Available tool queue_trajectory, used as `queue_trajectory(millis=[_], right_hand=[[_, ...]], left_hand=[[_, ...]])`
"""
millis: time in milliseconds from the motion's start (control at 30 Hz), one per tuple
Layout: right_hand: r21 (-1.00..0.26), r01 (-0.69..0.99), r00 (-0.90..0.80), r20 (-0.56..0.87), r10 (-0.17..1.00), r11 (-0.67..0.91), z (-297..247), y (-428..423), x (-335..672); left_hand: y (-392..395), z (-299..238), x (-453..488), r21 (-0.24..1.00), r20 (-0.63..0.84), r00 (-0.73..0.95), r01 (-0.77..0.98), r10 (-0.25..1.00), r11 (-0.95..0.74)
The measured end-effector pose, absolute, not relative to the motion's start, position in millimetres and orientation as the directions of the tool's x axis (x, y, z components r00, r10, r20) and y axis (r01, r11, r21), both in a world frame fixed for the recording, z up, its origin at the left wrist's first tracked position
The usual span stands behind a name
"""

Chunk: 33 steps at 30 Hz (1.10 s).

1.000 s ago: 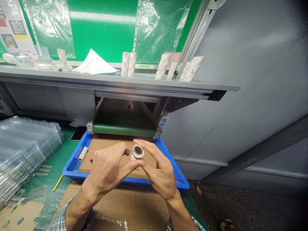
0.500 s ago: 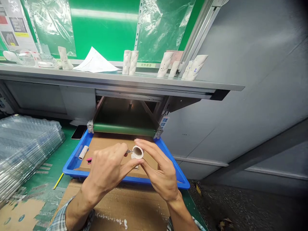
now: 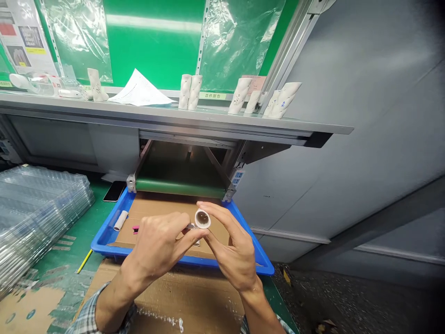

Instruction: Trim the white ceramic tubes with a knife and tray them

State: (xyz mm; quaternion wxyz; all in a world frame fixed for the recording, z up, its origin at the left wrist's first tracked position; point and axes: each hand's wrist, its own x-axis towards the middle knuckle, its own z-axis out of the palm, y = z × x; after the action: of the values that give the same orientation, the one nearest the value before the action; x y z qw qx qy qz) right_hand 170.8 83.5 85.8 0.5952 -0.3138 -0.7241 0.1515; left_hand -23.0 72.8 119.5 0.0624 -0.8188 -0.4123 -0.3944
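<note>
Over blue tray, left hand pinches metal tool, right hand grips ceramic tube.

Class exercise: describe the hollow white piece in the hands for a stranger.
Find the blue tray lined with cardboard. Above it, the right hand holds a white hollow tube, its open end showing a dark inside. The other white tube lies in the tray, untouched.

The bare left hand curls its fingers into a tight pinch, thumb stretched forward, just beside the bare right hand, whose long fingers arch inward; the left forearm and right forearm angle up from below.
</note>
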Motion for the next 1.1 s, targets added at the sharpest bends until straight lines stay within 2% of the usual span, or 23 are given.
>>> queue_trajectory(millis=[67,167,267,367,433,567,733,967,1100], right_hand=[[-0.687,0.184,-0.010,0.714,0.700,0.703,85,84,168],[-0.806,-0.136,0.073,0.572,0.817,0.576,87,84,163],[-0.801,-0.432,0.059,0.433,0.899,0.414,88,86,159],[-0.800,-0.521,0.016,0.342,0.940,0.300,85,89,155],[-0.848,-0.445,-0.019,0.331,0.943,0.289,81,91,154],[-0.928,-0.165,-0.086,0.350,0.933,0.333,79,96,155],[-0.934,-0.108,-0.139,0.354,0.925,0.341,84,99,158],[-0.885,-0.011,-0.146,0.461,0.875,0.465,90,94,164],[-0.830,0.147,-0.088,0.531,0.843,0.538,90,94,171]], left_hand=[[75,120,-24,0.253,0.725,0.322,0.697,0.608,-0.671],[77,124,-24,0.280,0.766,0.270,0.677,0.584,-0.680],[79,126,-22,0.347,0.754,0.298,0.577,0.585,-0.740],[80,124,-19,0.366,0.769,0.362,0.427,0.527,-0.827],[81,120,-18,0.344,0.809,0.340,0.388,0.480,-0.855],[80,113,-19,0.282,0.869,0.271,0.416,0.414,-0.864],[74,116,-19,0.230,0.890,0.247,0.481,0.382,-0.846],[64,124,-19,0.215,0.891,0.249,0.502,0.379,-0.838],[61,125,-17,0.186,0.888,0.271,0.528,0.372,-0.829]])
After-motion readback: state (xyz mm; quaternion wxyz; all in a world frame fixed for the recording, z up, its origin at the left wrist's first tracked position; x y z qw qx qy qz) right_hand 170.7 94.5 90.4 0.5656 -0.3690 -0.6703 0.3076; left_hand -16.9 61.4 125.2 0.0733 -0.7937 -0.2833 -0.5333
